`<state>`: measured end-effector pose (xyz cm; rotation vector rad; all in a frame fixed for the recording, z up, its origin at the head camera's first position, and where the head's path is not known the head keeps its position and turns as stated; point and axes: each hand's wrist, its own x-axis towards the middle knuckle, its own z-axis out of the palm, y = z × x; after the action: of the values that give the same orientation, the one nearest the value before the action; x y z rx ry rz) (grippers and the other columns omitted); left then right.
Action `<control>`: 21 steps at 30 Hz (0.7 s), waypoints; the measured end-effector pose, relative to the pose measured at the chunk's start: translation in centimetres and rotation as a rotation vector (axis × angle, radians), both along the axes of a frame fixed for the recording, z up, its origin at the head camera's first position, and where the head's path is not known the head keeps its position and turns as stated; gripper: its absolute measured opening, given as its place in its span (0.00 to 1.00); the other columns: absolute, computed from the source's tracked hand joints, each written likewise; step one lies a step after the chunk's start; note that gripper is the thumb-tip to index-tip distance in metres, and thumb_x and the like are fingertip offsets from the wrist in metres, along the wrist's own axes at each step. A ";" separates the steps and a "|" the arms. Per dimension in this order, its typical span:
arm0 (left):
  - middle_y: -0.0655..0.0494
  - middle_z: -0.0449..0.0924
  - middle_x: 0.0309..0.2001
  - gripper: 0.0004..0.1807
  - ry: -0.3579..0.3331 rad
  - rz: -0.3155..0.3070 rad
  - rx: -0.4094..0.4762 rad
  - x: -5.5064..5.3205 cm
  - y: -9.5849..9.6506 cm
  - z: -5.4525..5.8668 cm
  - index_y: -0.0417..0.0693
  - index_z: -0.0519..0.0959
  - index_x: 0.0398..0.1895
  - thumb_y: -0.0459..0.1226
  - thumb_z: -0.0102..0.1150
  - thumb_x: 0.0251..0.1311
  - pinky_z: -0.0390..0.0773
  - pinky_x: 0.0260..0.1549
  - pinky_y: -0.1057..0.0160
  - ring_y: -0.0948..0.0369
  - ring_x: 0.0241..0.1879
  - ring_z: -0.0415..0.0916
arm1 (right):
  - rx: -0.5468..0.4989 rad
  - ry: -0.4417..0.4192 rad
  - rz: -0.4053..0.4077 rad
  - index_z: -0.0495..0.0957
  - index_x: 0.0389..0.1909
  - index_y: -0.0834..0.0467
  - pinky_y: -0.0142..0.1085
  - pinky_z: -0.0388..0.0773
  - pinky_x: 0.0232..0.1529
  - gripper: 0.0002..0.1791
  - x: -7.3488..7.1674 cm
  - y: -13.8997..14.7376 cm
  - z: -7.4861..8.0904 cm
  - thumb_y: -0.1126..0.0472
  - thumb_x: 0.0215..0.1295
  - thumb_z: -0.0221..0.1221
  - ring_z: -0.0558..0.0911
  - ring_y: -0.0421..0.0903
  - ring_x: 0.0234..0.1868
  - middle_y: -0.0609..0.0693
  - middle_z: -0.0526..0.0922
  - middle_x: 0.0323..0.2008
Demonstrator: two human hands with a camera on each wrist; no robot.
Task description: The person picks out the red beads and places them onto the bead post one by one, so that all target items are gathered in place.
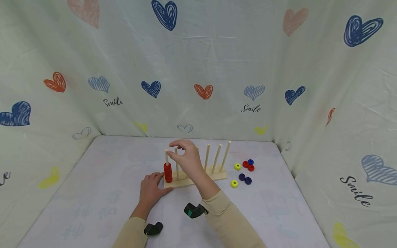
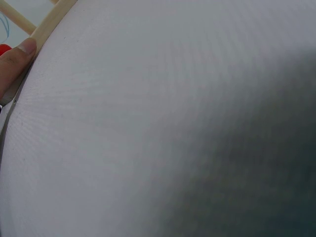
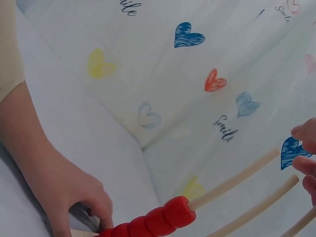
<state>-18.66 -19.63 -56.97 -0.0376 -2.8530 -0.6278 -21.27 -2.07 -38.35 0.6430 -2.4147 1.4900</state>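
A wooden peg stand point(image 1: 183, 181) lies on the table, several upright pegs rising from its flat base. Red beads point(image 1: 168, 173) are stacked on its leftmost peg, whose bare top shows above them. My left hand point(image 1: 150, 189) grips the left end of the base, thumb along the front edge; in the left wrist view only the thumb point(image 2: 17, 61) shows against the wood. My right hand point(image 1: 186, 158) hovers over the left pegs, thumb and index finger parted near the top of the bead-filled peg. No bead appears between the right fingers point(image 3: 303, 165).
Right of the stand lie loose beads: yellow ones point(image 1: 234, 183), dark blue ones point(image 1: 248, 181), red ones point(image 1: 251, 168) and a blue one point(image 1: 250, 162). A heart-printed curtain point(image 1: 229, 69) hangs behind and beside the white table point(image 1: 93, 193).
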 end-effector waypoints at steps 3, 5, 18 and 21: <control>0.43 0.76 0.54 0.44 0.012 0.002 -0.001 0.0 0.0 -0.1 0.43 0.77 0.60 0.57 0.75 0.41 0.69 0.49 0.42 0.45 0.52 0.67 | -0.037 0.003 0.029 0.85 0.43 0.54 0.36 0.75 0.46 0.11 -0.1 0.3 0.1 0.59 0.59 0.69 0.77 0.44 0.44 0.45 0.82 0.46; 0.43 0.76 0.54 0.44 0.017 0.005 -0.002 0.0 0.0 -0.2 0.43 0.77 0.60 0.57 0.76 0.40 0.69 0.49 0.42 0.44 0.52 0.67 | -0.067 0.012 0.045 0.85 0.43 0.55 0.35 0.75 0.47 0.10 -0.1 0.5 0.1 0.60 0.60 0.68 0.77 0.46 0.45 0.45 0.82 0.47; 0.44 0.76 0.54 0.43 0.018 -0.003 -0.008 0.0 0.0 -0.1 0.43 0.77 0.60 0.57 0.75 0.41 0.69 0.49 0.43 0.45 0.52 0.68 | -0.161 0.080 0.053 0.84 0.42 0.57 0.38 0.76 0.47 0.09 0.2 2.6 0.1 0.64 0.60 0.68 0.78 0.47 0.44 0.46 0.82 0.45; 0.44 0.76 0.54 0.43 0.028 -0.009 -0.005 0.0 0.0 -0.2 0.43 0.77 0.60 0.57 0.75 0.41 0.69 0.49 0.42 0.44 0.51 0.68 | -0.166 0.077 0.038 0.84 0.42 0.57 0.38 0.76 0.46 0.09 0.3 3.2 0.0 0.64 0.60 0.67 0.78 0.49 0.44 0.47 0.82 0.45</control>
<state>-18.67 -19.65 -57.13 -0.0600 -2.8292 -0.6174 -21.00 1.10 -38.36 0.6991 -2.2055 1.6283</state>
